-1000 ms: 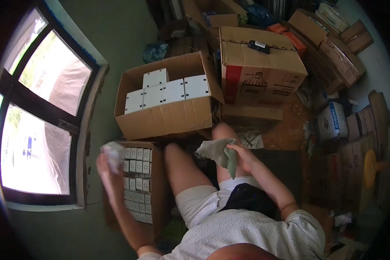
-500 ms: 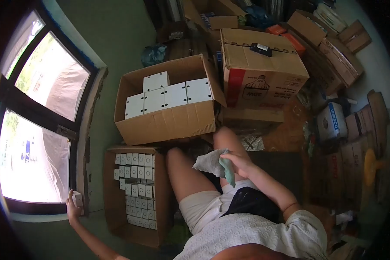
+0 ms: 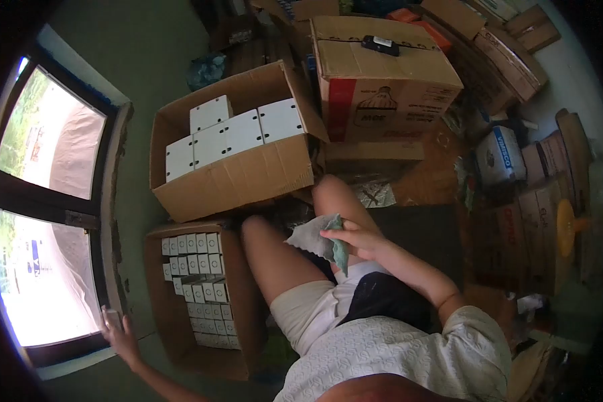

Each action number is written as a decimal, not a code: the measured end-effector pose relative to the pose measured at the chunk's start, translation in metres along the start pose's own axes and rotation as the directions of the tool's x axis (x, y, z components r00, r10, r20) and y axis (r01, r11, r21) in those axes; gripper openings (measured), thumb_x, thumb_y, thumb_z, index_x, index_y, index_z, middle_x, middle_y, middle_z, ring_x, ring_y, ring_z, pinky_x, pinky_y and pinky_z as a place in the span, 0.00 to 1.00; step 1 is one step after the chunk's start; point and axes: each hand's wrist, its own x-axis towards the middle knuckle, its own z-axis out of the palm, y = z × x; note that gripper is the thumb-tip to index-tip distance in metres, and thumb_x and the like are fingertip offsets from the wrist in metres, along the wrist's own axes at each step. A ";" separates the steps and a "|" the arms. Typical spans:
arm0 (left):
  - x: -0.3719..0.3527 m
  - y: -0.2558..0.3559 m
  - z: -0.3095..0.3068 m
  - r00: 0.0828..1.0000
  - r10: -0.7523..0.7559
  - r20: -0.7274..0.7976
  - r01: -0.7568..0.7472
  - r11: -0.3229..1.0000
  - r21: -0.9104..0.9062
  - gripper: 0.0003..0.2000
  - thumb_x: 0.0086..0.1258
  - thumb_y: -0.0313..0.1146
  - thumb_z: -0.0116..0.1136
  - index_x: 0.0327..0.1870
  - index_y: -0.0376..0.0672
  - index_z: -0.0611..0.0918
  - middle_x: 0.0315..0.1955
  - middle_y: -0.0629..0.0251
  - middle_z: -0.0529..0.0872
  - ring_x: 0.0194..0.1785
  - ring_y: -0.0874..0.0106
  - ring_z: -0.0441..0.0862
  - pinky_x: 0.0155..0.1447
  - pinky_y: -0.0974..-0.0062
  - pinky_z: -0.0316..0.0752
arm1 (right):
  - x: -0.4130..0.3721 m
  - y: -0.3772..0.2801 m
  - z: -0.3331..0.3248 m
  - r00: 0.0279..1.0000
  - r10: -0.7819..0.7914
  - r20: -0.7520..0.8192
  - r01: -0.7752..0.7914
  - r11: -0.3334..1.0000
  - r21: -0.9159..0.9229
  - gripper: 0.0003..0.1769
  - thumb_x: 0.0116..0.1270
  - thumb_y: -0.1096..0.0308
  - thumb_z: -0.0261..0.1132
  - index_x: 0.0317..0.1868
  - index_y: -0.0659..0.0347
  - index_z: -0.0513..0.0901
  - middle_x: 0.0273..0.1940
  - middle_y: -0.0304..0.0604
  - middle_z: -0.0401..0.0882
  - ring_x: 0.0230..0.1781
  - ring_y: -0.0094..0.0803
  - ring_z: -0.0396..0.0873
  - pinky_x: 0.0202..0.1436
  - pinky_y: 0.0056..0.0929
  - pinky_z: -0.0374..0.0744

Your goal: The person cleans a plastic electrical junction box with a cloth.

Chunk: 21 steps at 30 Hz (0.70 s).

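My left hand [image 3: 121, 342] reaches out to the lower corner of the window, its fingers around a small white box [image 3: 114, 317], partly hidden by them. Over my lap, my right hand [image 3: 358, 239] pinches a crumpled grey and green cloth [image 3: 317, 236]. Beside my left leg stands an open carton [image 3: 238, 308] with rows of small white boxes [image 3: 195, 264], each marked with a circle. In front of my knees, a larger open carton [image 3: 238, 182] holds several bigger white boxes [image 3: 241, 134].
A closed carton [image 3: 388, 110] with a bulb print stands ahead, a small black device [image 3: 380, 45] on its top. More cartons [image 3: 509, 67] and a white-and-blue VIMSCO box [image 3: 499, 154] crowd the right side. The dark-framed window [image 3: 80, 218] is at left.
The view has shifted, so the cartons appear farther left and the large ones higher. My left hand stays by the window corner with the small box. The cloth remains in my right hand.
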 end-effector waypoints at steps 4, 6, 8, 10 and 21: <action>-0.047 0.096 0.044 0.950 0.055 0.307 0.140 0.805 -0.576 0.24 0.71 0.36 0.60 0.65 0.32 0.74 0.62 0.44 0.77 0.68 0.49 0.71 0.71 0.57 0.66 | 0.009 0.001 -0.008 0.997 -0.013 0.070 0.014 1.000 -0.014 0.18 0.68 0.71 0.69 0.57 0.60 0.78 0.46 0.37 0.83 0.45 0.26 0.83 0.49 0.26 0.82; -0.074 0.112 0.113 0.864 0.191 0.466 0.001 0.925 -0.380 0.28 0.74 0.45 0.58 0.67 0.33 0.72 0.68 0.39 0.69 0.72 0.48 0.66 0.73 0.56 0.63 | 0.010 0.004 -0.008 0.998 -0.054 0.027 0.057 0.989 -0.135 0.19 0.67 0.74 0.68 0.57 0.61 0.77 0.47 0.39 0.83 0.46 0.28 0.82 0.49 0.28 0.82; -0.099 0.139 0.158 0.752 0.028 0.659 0.197 0.944 -0.265 0.40 0.71 0.57 0.57 0.76 0.39 0.61 0.75 0.34 0.50 0.77 0.36 0.47 0.76 0.45 0.52 | 0.020 0.013 -0.011 0.998 -0.042 0.047 0.048 0.988 -0.146 0.18 0.67 0.75 0.68 0.56 0.61 0.78 0.46 0.39 0.83 0.45 0.28 0.83 0.47 0.28 0.82; -0.109 0.185 0.169 0.758 -0.093 0.646 0.314 0.920 -0.236 0.45 0.68 0.62 0.57 0.79 0.43 0.55 0.76 0.32 0.42 0.77 0.30 0.38 0.77 0.41 0.48 | 0.025 0.024 -0.015 0.998 -0.024 -0.055 0.022 0.999 -0.047 0.14 0.67 0.75 0.66 0.53 0.61 0.79 0.45 0.40 0.83 0.43 0.29 0.83 0.43 0.30 0.83; -0.099 0.182 0.191 0.899 -0.134 0.416 0.241 0.947 -0.214 0.34 0.67 0.55 0.61 0.66 0.38 0.71 0.63 0.35 0.66 0.66 0.38 0.62 0.64 0.44 0.67 | 0.018 0.017 -0.016 0.994 0.072 -0.081 -0.069 0.997 0.030 0.13 0.70 0.65 0.66 0.51 0.61 0.79 0.42 0.41 0.84 0.40 0.32 0.85 0.42 0.32 0.84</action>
